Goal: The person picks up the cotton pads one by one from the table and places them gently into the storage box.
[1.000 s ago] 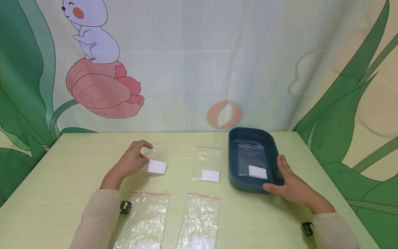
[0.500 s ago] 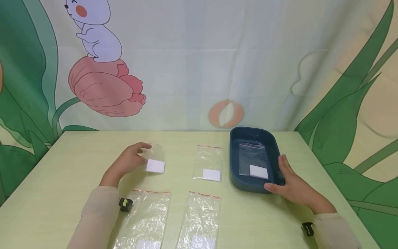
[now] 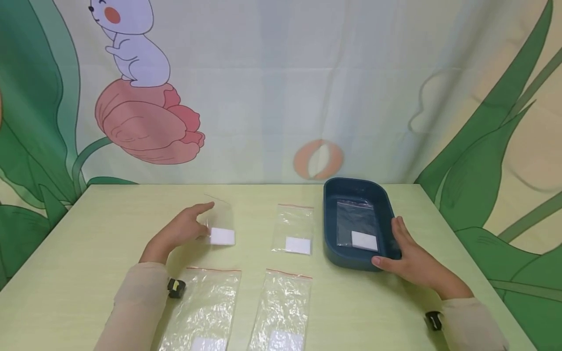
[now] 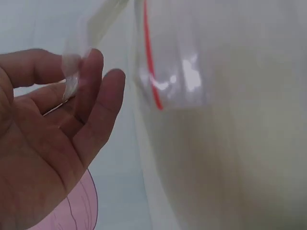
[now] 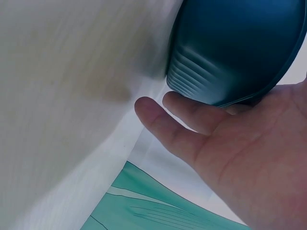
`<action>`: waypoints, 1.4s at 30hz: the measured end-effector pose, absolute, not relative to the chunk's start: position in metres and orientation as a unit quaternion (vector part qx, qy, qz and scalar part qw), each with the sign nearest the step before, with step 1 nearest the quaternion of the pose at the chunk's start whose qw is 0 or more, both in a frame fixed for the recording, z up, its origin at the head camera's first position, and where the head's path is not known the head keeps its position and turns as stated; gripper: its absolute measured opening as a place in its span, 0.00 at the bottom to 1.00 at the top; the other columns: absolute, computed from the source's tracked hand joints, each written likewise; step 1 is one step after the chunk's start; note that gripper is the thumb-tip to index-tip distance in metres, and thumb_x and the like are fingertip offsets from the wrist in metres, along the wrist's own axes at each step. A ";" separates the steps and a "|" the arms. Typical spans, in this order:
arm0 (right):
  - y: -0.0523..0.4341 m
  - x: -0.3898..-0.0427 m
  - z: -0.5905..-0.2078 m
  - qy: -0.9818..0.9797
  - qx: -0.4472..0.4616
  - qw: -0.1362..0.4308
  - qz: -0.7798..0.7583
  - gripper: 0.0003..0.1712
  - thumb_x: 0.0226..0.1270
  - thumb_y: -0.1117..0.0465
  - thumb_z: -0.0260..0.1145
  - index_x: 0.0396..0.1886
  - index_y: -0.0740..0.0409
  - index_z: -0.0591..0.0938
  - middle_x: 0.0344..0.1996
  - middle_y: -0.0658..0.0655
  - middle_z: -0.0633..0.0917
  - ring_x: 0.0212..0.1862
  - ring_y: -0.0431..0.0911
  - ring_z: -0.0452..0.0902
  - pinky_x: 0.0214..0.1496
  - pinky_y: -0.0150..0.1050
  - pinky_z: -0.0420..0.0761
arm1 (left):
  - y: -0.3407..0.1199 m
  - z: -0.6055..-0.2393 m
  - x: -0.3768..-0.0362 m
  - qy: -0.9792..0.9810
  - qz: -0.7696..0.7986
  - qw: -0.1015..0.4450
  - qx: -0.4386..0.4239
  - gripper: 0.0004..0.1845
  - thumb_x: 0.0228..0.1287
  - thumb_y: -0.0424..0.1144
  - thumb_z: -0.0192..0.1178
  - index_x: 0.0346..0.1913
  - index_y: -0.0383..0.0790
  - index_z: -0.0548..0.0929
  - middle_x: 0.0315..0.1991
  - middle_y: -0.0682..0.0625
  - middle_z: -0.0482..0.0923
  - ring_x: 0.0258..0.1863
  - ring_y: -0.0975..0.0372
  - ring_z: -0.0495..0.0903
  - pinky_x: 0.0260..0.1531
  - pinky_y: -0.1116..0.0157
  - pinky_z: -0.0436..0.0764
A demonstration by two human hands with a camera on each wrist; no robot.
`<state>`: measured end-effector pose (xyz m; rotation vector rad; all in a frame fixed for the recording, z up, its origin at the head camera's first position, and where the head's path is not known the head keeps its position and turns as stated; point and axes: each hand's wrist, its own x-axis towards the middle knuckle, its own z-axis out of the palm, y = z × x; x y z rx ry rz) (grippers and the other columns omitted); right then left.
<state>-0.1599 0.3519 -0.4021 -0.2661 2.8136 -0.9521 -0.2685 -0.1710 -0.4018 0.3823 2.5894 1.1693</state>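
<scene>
The left hand (image 3: 182, 229) pinches the upper edge of a small clear zip bag (image 3: 218, 222) between thumb and fingertips; in the left wrist view the fingers (image 4: 91, 91) curl lightly round a strip of clear plastic. The bag's top is lifted off the table (image 3: 88, 243) while its lower end, with a white square card inside, lies just beyond the fingertips. A second small zip bag (image 3: 295, 229) with a red seal line lies flat well to the right of this hand, between it and the tray. Two larger zip bags (image 3: 206, 307) (image 3: 283, 307) lie side by side nearer the person than the hand, beside the left forearm

The right hand (image 3: 410, 261) rests against the near right corner of a dark blue plastic tray (image 3: 331, 253), fingers fairly straight and together along its wall, thumb on the rim. In the right wrist view the fingers (image 5: 192, 124) lie under the tray's (image 5: 230, 48) curved outer wall. Inside the tray, just past the fingertips, lies another clear bag with a white card (image 3: 359, 229)
</scene>
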 end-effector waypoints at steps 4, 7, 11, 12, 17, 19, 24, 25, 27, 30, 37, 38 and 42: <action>0.353 -0.159 -0.401 0.940 -0.088 0.078 -0.319 0.68 0.66 0.42 0.70 0.79 0.67 0.32 0.78 0.66 0.27 0.76 0.73 0.33 0.68 0.73 0.49 | -0.167 -0.402 -0.270 0.908 0.371 0.123 0.148 0.40 0.58 0.27 0.57 0.76 0.30 0.61 0.72 0.31 0.61 0.63 0.40 0.67 0.64 0.44 0.65; 0.354 -0.158 -0.401 0.941 -0.087 0.078 -0.319 0.68 0.66 0.42 0.70 0.79 0.67 0.32 0.78 0.67 0.27 0.76 0.73 0.33 0.68 0.73 0.49 | -0.163 -0.400 -0.271 0.916 0.357 0.102 0.154 0.37 0.62 0.28 0.56 0.76 0.30 0.62 0.74 0.30 0.58 0.67 0.37 0.66 0.67 0.41 0.62; 0.355 -0.157 -0.400 0.941 -0.086 0.080 -0.318 0.68 0.66 0.42 0.70 0.79 0.67 0.32 0.78 0.66 0.27 0.75 0.73 0.34 0.68 0.72 0.49 | -0.161 -0.397 -0.271 0.908 0.378 0.094 0.154 0.36 0.64 0.25 0.55 0.76 0.30 0.61 0.74 0.31 0.59 0.60 0.39 0.75 0.59 0.45 0.73; 0.355 -0.157 -0.399 0.941 -0.085 0.080 -0.319 0.68 0.66 0.42 0.70 0.79 0.66 0.32 0.78 0.66 0.27 0.75 0.73 0.34 0.68 0.72 0.49 | -0.161 -0.396 -0.271 0.905 0.385 0.093 0.156 0.36 0.64 0.24 0.55 0.76 0.30 0.61 0.74 0.32 0.59 0.59 0.40 0.76 0.56 0.47 0.76; 0.355 -0.158 -0.396 0.940 -0.081 0.083 -0.321 0.68 0.66 0.41 0.69 0.79 0.65 0.31 0.78 0.65 0.26 0.76 0.72 0.33 0.69 0.72 0.48 | -0.161 -0.393 -0.271 0.895 0.403 0.076 0.173 0.37 0.63 0.22 0.55 0.77 0.31 0.60 0.74 0.34 0.59 0.59 0.41 0.76 0.53 0.49 0.77; 0.355 -0.159 -0.395 0.939 -0.080 0.082 -0.323 0.68 0.66 0.41 0.70 0.80 0.64 0.31 0.78 0.65 0.26 0.76 0.72 0.33 0.69 0.72 0.48 | -0.161 -0.393 -0.271 0.895 0.402 0.068 0.180 0.38 0.63 0.22 0.56 0.77 0.31 0.60 0.75 0.34 0.57 0.61 0.39 0.75 0.57 0.46 0.74; 0.355 -0.158 -0.397 0.938 -0.082 0.082 -0.326 0.68 0.66 0.41 0.70 0.79 0.65 0.31 0.78 0.66 0.27 0.76 0.72 0.33 0.69 0.72 0.48 | -0.161 -0.393 -0.269 0.891 0.407 0.072 0.186 0.40 0.63 0.22 0.56 0.78 0.33 0.57 0.77 0.35 0.53 0.65 0.37 0.71 0.62 0.43 0.69; 0.355 -0.157 -0.398 0.938 -0.083 0.083 -0.325 0.69 0.66 0.41 0.70 0.79 0.65 0.31 0.78 0.66 0.27 0.76 0.72 0.33 0.69 0.72 0.49 | -0.162 -0.393 -0.268 0.891 0.407 0.073 0.186 0.41 0.63 0.22 0.56 0.79 0.33 0.56 0.78 0.35 0.51 0.65 0.37 0.70 0.63 0.43 0.68; 0.355 -0.157 -0.399 0.939 -0.084 0.084 -0.324 0.69 0.66 0.41 0.70 0.79 0.65 0.31 0.78 0.66 0.27 0.76 0.72 0.33 0.69 0.72 0.49 | -0.162 -0.394 -0.266 0.891 0.408 0.077 0.185 0.42 0.63 0.21 0.56 0.79 0.33 0.54 0.79 0.36 0.49 0.67 0.37 0.68 0.65 0.43 0.66; 0.355 -0.157 -0.399 0.939 -0.084 0.084 -0.322 0.69 0.66 0.40 0.70 0.80 0.64 0.31 0.78 0.65 0.27 0.76 0.72 0.35 0.69 0.71 0.49 | -0.162 -0.393 -0.266 0.893 0.402 0.073 0.188 0.43 0.62 0.21 0.56 0.80 0.33 0.53 0.80 0.38 0.45 0.69 0.37 0.65 0.68 0.42 0.61; 0.356 -0.160 -0.398 0.941 -0.082 0.086 -0.316 0.69 0.65 0.38 0.69 0.80 0.62 0.31 0.78 0.64 0.27 0.76 0.73 0.37 0.69 0.71 0.51 | -0.160 -0.388 -0.265 0.883 0.422 0.080 0.191 0.45 0.63 0.21 0.56 0.81 0.36 0.49 0.81 0.42 0.42 0.68 0.40 0.67 0.66 0.44 0.63; 0.356 -0.160 -0.399 0.941 -0.082 0.086 -0.317 0.69 0.65 0.38 0.70 0.80 0.62 0.31 0.79 0.64 0.28 0.76 0.73 0.38 0.69 0.71 0.51 | -0.159 -0.388 -0.265 0.879 0.429 0.085 0.191 0.46 0.63 0.21 0.56 0.81 0.37 0.49 0.81 0.43 0.41 0.68 0.41 0.68 0.64 0.46 0.67; 0.356 -0.161 -0.402 0.940 -0.082 0.088 -0.320 0.70 0.64 0.38 0.70 0.80 0.63 0.32 0.79 0.64 0.28 0.76 0.72 0.37 0.69 0.70 0.51 | -0.156 -0.391 -0.263 0.863 0.455 0.101 0.194 0.47 0.63 0.20 0.56 0.82 0.40 0.47 0.82 0.45 0.40 0.67 0.43 0.70 0.55 0.52 0.74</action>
